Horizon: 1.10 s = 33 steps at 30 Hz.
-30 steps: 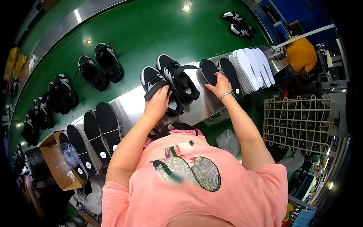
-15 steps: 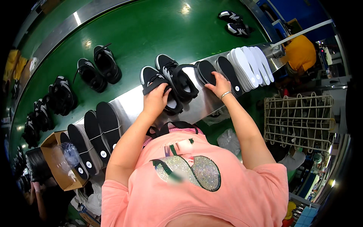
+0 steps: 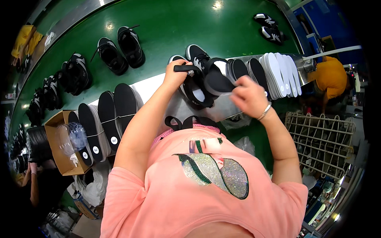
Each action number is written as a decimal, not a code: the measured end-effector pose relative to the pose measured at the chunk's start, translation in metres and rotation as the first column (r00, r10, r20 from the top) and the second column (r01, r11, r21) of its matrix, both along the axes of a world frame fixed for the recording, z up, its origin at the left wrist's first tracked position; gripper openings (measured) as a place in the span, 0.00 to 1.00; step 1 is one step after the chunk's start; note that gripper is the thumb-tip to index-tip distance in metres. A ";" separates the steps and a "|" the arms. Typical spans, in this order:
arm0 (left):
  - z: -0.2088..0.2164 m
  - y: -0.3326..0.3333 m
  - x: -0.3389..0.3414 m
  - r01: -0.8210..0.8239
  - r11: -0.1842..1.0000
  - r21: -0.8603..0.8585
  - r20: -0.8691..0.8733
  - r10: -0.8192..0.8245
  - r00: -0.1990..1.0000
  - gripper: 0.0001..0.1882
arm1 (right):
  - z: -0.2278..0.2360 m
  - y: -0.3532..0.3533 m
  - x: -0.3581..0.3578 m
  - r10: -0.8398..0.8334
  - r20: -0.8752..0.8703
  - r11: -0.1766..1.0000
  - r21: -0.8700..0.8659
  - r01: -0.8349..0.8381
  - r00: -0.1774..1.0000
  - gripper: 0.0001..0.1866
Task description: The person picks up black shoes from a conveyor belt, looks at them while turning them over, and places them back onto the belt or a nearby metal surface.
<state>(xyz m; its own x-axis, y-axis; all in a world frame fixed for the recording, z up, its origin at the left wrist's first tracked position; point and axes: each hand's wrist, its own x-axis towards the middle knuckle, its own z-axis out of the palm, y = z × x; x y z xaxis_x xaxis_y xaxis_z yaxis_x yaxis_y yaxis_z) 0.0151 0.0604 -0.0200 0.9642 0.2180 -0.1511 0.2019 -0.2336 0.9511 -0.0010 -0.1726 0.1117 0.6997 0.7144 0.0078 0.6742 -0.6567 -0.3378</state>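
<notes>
My left hand (image 3: 174,76) is closed on the black tongue (image 3: 185,68) of the nearer shoe (image 3: 193,92), a black sneaker with a pale lining, and pulls its opening wide. Beside it, to the right, stands the matching black sneaker (image 3: 196,54) with a grey toe, partly covered. My right hand (image 3: 251,97), a little blurred, grips one end of a black insole (image 3: 218,82). The insole is tilted over the right-hand shoe and hides much of it. Just past my right hand lie stacks of black insoles (image 3: 257,71).
White insoles (image 3: 274,75) are stacked at the right end of the metal ledge (image 3: 174,107). Tied black insoles (image 3: 107,113) and a cardboard box (image 3: 63,158) stand at left. More black sneakers (image 3: 131,47) sit on the green belt (image 3: 170,23). A wire rack (image 3: 319,139) is at right.
My right hand has lifted a black insole from the stack and brought it left over the shoes. My left hand still holds the shoe's tongue. The whole view has shifted.
</notes>
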 end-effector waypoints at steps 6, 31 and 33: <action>0.009 -0.016 -0.013 -0.092 0.989 0.112 0.090 0.082 0.993 0.12 | -0.051 0.069 -0.018 0.234 0.137 0.864 -0.482 -0.141 0.962 0.05; -0.004 -0.013 -0.023 -0.199 0.980 -0.005 0.068 0.199 0.978 0.13 | -0.095 0.093 0.003 0.171 -0.081 0.892 -0.412 -0.189 0.982 0.06; 0.000 -0.014 -0.026 -0.224 0.974 -0.033 0.068 0.226 0.972 0.13 | -0.093 0.104 0.013 0.122 -0.239 0.781 -0.576 -0.242 0.963 0.09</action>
